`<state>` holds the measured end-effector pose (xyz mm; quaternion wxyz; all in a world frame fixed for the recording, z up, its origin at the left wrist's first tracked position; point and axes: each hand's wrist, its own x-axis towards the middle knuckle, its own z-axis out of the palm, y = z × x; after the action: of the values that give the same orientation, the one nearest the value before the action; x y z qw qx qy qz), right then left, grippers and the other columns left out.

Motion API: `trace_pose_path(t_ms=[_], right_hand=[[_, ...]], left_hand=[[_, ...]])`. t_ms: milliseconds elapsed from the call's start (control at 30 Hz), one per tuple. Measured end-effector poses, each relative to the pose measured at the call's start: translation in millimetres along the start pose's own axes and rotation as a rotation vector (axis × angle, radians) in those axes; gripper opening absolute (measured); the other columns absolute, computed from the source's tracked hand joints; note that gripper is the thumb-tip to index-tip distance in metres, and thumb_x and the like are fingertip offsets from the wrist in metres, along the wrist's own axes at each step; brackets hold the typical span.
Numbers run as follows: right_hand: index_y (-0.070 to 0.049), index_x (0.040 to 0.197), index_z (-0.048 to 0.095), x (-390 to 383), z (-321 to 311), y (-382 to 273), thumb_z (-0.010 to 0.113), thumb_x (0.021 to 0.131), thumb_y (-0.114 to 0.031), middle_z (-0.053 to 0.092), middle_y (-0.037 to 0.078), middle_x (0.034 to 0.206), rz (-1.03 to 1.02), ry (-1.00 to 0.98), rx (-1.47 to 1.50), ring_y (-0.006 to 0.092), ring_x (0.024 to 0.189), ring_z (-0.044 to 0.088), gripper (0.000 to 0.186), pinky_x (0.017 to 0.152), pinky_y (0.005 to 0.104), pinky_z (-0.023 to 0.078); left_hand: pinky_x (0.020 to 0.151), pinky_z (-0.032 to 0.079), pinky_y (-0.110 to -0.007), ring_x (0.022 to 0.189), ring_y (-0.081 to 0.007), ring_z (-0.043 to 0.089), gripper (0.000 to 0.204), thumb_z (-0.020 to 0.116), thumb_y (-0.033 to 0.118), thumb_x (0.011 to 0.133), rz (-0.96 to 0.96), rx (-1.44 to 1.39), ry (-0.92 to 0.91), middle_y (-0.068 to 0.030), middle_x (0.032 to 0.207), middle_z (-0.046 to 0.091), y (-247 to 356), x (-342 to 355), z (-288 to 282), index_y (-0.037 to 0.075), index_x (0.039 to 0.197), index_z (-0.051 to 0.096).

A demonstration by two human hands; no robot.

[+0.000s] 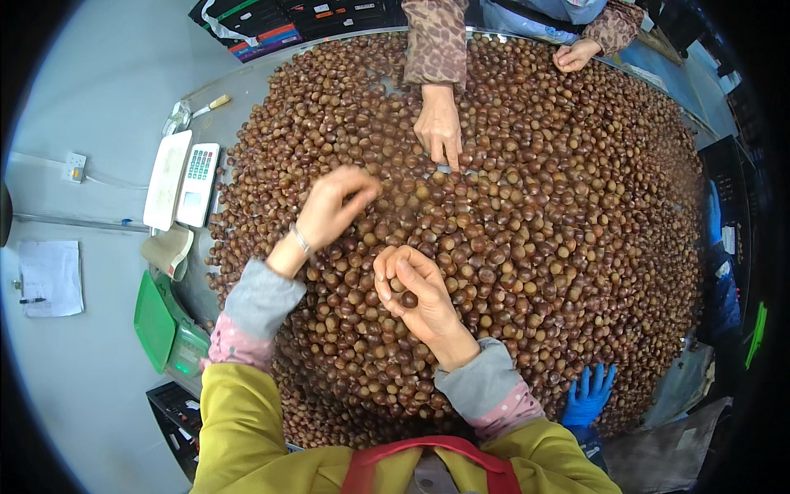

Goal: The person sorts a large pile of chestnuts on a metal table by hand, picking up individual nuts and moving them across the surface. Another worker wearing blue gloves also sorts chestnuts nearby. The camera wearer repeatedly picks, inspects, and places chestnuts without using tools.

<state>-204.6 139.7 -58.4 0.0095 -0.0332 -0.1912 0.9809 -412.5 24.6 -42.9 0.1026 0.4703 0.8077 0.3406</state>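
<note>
A large mass of brown chestnuts (pixel 527 247) covers the metal table (pixel 218 99). Over its left middle, my left hand (pixel 336 202) has its fingers curled inward; whatever they may hold is hidden. Lower and nearer the centre, my right hand (pixel 418 300) is turned partly upward, its fingers curled around a few chestnuts (pixel 408 298). Across the table, a co-worker's hand (pixel 438 132) reaches down with a finger among the nuts, and the same person's other hand (pixel 576 56) rests near the far edge.
At left sit a white scale (pixel 197 185), a green lidded box (pixel 155 321) and a knife (pixel 212 105). Blue-gloved hands (pixel 589 395) of others are at the right edge. Black crates (pixel 304 20) stand beyond the far rim; a dark shelf (pixel 173 416) is at lower left.
</note>
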Motion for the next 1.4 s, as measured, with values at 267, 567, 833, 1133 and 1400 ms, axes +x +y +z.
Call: trace_pose_path(t_ms=[267,567,833,1133,1400], right_hand=[[-0.006,0.103,0.058,-4,-4,-8,0.050,0.113,-0.030,0.057,0.009,0.105,-0.056,0.082,0.011,0.0157,0.082,0.057,0.028,0.062,0.0276,0.043],[-0.004,0.107,0.060,-8,-7,-6,0.047,0.115,-0.029,0.057,0.009,0.111,-0.100,0.095,0.002,0.0173,0.082,0.056,0.030,0.066,0.0293,0.043],[0.000,0.134,0.054,-4,-6,-6,0.040,0.116,-0.039,0.061,0.009,0.108,-0.124,0.141,0.055,0.0177,0.086,0.063,0.045,0.066,0.0295,0.049],[-0.005,0.117,0.063,-8,-8,-7,0.046,0.115,-0.035,0.062,0.008,0.101,-0.236,0.238,0.009,0.0150,0.068,0.058,0.034,0.051,0.0250,0.039],[-0.007,0.116,0.064,-11,-14,-2,0.058,0.111,-0.023,0.058,0.006,0.098,-0.213,0.131,-0.003,0.0115,0.069,0.056,0.019,0.051,0.0232,0.039]], left_hand=[[0.097,0.054,-0.046,0.111,-0.0381,0.065,0.034,0.068,-0.007,0.083,0.103,0.412,0.010,-0.0160,0.116,0.074,-49,101,31,0.002,0.115,0.072],[0.094,0.051,-0.045,0.105,-0.0378,0.061,0.032,0.070,-0.008,0.080,0.132,0.492,-0.046,-0.0147,0.107,0.071,-64,110,33,0.004,0.110,0.070],[0.088,0.056,-0.035,0.099,-0.0186,0.068,0.030,0.077,0.010,0.092,0.095,-0.177,0.087,-0.0050,0.112,0.075,48,33,4,0.010,0.122,0.075],[0.101,0.055,-0.040,0.113,-0.0230,0.069,0.021,0.070,0.012,0.099,0.045,-0.249,0.211,-0.0088,0.122,0.074,2,34,-14,0.009,0.119,0.076],[0.102,0.053,-0.038,0.120,-0.0277,0.068,0.033,0.070,0.025,0.100,-0.184,-0.054,0.377,-0.0131,0.128,0.072,-176,113,-62,0.007,0.127,0.074]])
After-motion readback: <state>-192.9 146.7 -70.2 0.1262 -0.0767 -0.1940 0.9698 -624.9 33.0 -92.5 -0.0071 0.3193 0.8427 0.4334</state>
